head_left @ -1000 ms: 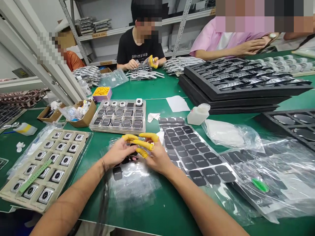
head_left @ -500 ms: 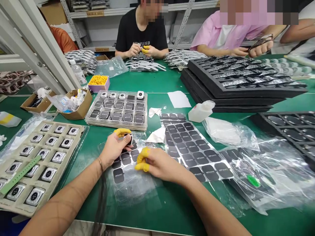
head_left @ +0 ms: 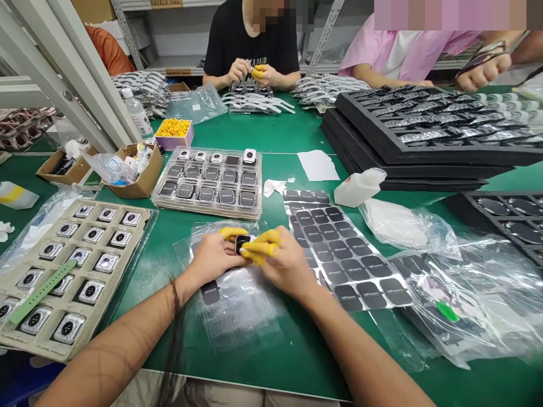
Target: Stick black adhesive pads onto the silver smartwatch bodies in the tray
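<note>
My left hand (head_left: 215,254), with a yellow finger cot, holds a small square watch body (head_left: 242,243) with a dark face and pale rim, over clear plastic film. My right hand (head_left: 280,257) has yellow cots on its fingers, which are pressed together at the watch body's right edge; whether they pinch anything is too small to tell. Beneath the hands lies clear film (head_left: 241,308) with a black square sticker (head_left: 211,292) at its left. Sheets of black square stickers (head_left: 339,249) lie to the right.
A tray of watch bodies (head_left: 123,271) with a green strap (head_left: 42,291) lies left. Behind my hands is a clear tray (head_left: 207,210). A white bottle (head_left: 360,186) and black foam trays (head_left: 407,164) stand right. People sit across the table.
My right hand has moved up to the watch body, and its fingers have closed together there. My left hand has shifted slightly right with the watch body. The camera view has tilted slightly down.
</note>
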`<action>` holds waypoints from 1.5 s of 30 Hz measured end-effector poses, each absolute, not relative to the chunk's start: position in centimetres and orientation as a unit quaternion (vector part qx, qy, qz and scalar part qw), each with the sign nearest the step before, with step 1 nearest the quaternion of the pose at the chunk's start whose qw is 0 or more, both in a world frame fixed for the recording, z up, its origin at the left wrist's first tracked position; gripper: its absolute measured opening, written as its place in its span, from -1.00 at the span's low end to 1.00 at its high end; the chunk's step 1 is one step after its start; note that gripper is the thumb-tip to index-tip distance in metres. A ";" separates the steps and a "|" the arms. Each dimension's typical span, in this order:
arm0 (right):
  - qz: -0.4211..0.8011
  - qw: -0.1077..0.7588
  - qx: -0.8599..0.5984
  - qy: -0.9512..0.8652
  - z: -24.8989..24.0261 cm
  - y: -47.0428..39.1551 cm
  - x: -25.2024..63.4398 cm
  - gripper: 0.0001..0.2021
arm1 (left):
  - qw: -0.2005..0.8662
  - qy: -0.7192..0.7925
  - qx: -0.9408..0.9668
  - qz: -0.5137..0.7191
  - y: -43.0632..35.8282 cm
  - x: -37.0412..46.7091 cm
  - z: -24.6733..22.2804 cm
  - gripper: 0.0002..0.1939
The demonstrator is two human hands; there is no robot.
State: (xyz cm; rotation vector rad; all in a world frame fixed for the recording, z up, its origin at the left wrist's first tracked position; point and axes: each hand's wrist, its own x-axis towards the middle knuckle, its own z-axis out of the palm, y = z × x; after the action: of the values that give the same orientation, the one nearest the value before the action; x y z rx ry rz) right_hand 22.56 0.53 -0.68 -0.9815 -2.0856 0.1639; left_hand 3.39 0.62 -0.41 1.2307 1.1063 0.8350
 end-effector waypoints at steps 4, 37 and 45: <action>0.055 0.429 -0.443 -0.785 -0.8 -0.1 21.0 -0.89 | 0.603 0.463 0.545 0.354 0.8 3.3 -0.9 -0.42; 0.146 0.351 -0.400 -0.834 -1.8 -3.9 17.9 -0.76 | 0.775 0.385 0.315 0.389 1.4 3.0 -0.5 -0.43; 0.313 0.421 -0.301 -0.796 1.5 -4.0 20.4 -0.86 | 0.742 0.395 0.343 0.420 1.5 3.1 0.0 -0.48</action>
State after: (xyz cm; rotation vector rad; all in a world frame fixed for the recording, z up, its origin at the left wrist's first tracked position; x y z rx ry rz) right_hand 20.38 -3.98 1.47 -0.7538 -1.9950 0.7836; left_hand 3.11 1.45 0.04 0.7509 0.8667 0.9196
